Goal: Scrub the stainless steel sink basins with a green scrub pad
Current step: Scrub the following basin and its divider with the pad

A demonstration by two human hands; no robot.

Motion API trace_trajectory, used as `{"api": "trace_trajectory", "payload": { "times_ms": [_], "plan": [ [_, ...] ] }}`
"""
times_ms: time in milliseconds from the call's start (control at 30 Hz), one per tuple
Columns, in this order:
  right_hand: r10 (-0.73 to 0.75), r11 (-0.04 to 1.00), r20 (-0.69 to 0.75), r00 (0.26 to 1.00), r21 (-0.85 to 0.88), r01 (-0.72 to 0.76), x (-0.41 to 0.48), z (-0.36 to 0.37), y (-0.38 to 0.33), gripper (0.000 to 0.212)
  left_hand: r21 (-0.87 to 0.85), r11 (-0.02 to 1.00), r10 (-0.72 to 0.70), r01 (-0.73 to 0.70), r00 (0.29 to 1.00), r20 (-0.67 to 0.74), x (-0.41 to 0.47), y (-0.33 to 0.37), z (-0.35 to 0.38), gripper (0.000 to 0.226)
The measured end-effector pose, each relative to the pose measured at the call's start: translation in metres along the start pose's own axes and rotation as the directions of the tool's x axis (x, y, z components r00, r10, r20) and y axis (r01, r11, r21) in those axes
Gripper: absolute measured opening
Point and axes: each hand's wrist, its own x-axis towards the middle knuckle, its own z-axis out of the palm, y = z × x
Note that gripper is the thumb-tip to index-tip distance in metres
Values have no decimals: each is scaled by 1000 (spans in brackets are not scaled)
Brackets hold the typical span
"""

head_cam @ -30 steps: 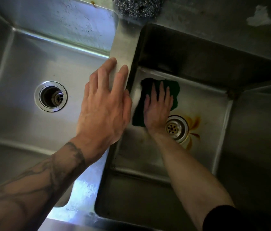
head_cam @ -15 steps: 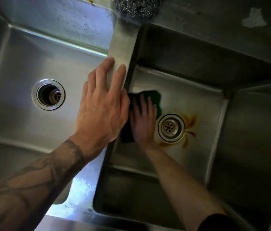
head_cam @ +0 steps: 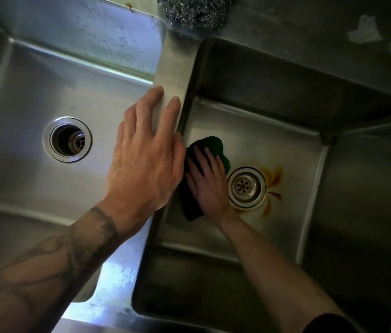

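Head view: flat-handed scrubbing of the right basin [head_cam: 276,145] floor.
The right hand [head_cam: 207,186] presses the green scrub pad [head_cam: 213,145], fingers straight and slightly apart; the pad shows beyond the fingertips, with the drain [head_cam: 246,187] just right of them. The left hand [head_cam: 146,159] lies splayed on the divider [head_cam: 175,68]. Even pressure, I'd judge, working toward the rust stains [head_cam: 275,177].

Right basin [head_cam: 286,145]: bare floor right of and above right drain [head_cam: 246,187]; floor left of it taken by right hand [head_cam: 210,188] flat on pad [head_cam: 213,145]. Divider [head_cam: 175,68] blocked mid-frame by left hand [head_cam: 144,164], bare above it up to steel wool [head_cam: 194,10] at top centre. Left basin [head_cam: 21,97] floor bare around left drain [head_cam: 67,139]
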Motion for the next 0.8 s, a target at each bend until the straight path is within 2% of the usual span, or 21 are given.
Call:
{"api": "trace_trajectory", "payload": {
  "times_ms": [33,100,167,233,267,333,400,467,533,567,633,733,800],
  "plan": [
    [17,1000,-18,1000,-22,-17,7,-3,13,48,-3,1000,-2,2,1000,0,0,0,0,50],
    [195,979,-97,976,-33,-199,36,-10,36,47,-8,1000,1,-1,1000,-7,0,0,0,49],
    [422,906,-141,896,21,-423,71,-16,40,49,-13,1000,1,-1,1000,-11,0,0,0,49],
    [518,855,-142,844,49,-516,90,-14,15,50,-13,1000,0,0,1000,-10,0,1,0,49],
    [478,878,-141,867,44,-477,91,-10,2,49,-11,1000,-1,1,1000,-4,0,2,-1,50],
    [279,960,-94,956,35,-277,82,-5,-9,46,-8,1000,-1,1,1000,3,0,1,-1,50],
    [156,987,-46,987,39,-155,77,-9,8,46,-10,1000,0,0,1000,3,1,1,-1,50],
    [269,963,-86,959,49,-266,90,-15,26,47,-16,1000,-7,7,1000,4,0,2,-2,50],
    [435,900,-118,893,85,-427,108,-14,13,47,-18,1000,-9,9,1000,-1,0,2,-1,49],
    [456,888,-115,882,114,-445,112,-11,-1,46,-20,1000,-7,7,1000,-1,1,3,-1,50],
    [374,922,-112,921,152,-356,104,-5,-20,45,-17,1000,-3,3,1000,4,1,2,-1,50],
    [187,979,-61,980,98,-181,83,-10,6,46,-25,1000,-6,6,1000,21,0,2,-2,50],
    [234,972,-66,970,50,-231,95,-11,17,48,-22,1000,-13,13,1000,18,1,2,-4,50]
  ]
}}
